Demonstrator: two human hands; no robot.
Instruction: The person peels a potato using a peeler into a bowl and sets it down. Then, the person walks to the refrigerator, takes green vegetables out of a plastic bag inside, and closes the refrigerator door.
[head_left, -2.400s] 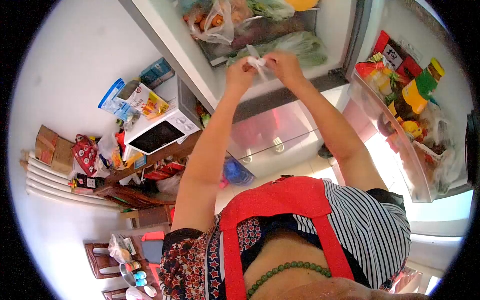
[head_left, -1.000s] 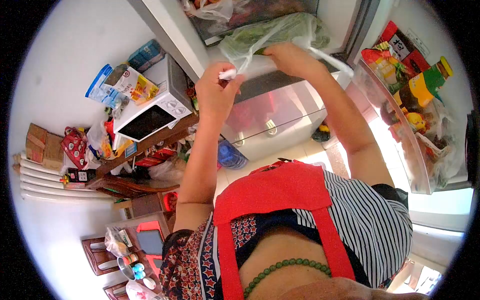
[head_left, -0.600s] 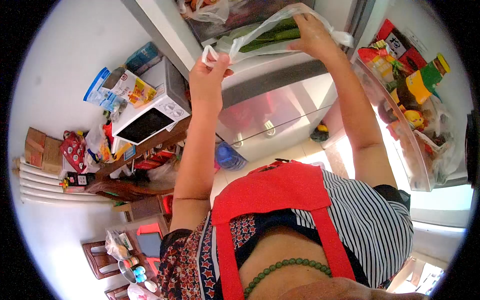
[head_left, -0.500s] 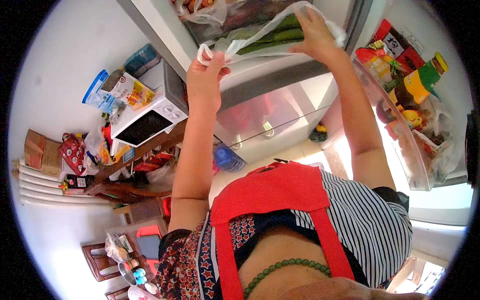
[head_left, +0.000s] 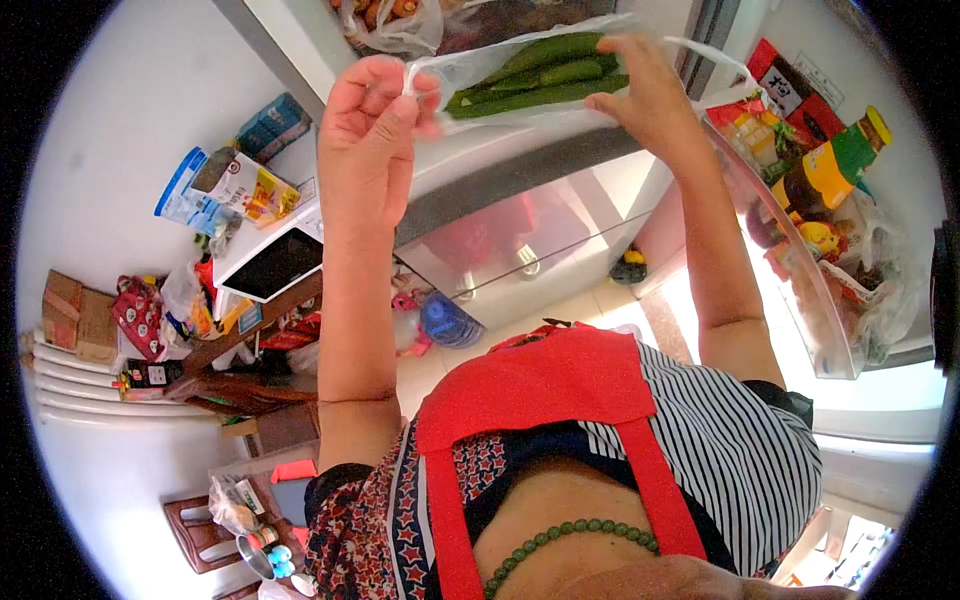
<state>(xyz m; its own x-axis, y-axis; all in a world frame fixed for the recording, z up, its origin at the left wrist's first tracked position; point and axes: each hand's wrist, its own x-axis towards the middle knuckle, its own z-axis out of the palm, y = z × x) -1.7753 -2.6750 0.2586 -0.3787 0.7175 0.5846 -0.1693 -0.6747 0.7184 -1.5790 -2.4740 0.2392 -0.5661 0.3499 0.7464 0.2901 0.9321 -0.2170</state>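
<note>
A clear plastic bag (head_left: 452, 70) is stretched between my two hands in front of the open fridge. Several long green cucumbers (head_left: 545, 75) show through it, lying side by side. My left hand (head_left: 375, 125) pinches the bag's left end near its white handle, palm partly turned up and fingers curled. Around the right end of the bag and the cucumbers, my right hand (head_left: 650, 95) has its thumb below and fingers above. From behind that hand, a white bag handle (head_left: 712, 52) trails off toward the fridge door.
Behind the bag, the fridge holds a plastic bag of carrots (head_left: 400, 22). The open door's shelf (head_left: 800, 265) carries bottles and packets on the right. A microwave (head_left: 270, 262) with packages on top stands left. On the floor is a blue water jug (head_left: 450, 320).
My left hand has moved left and turned its palm upward, pulling the bag wider. The cucumbers show more fully, and a bag handle now stretches out to the right of my right hand.
</note>
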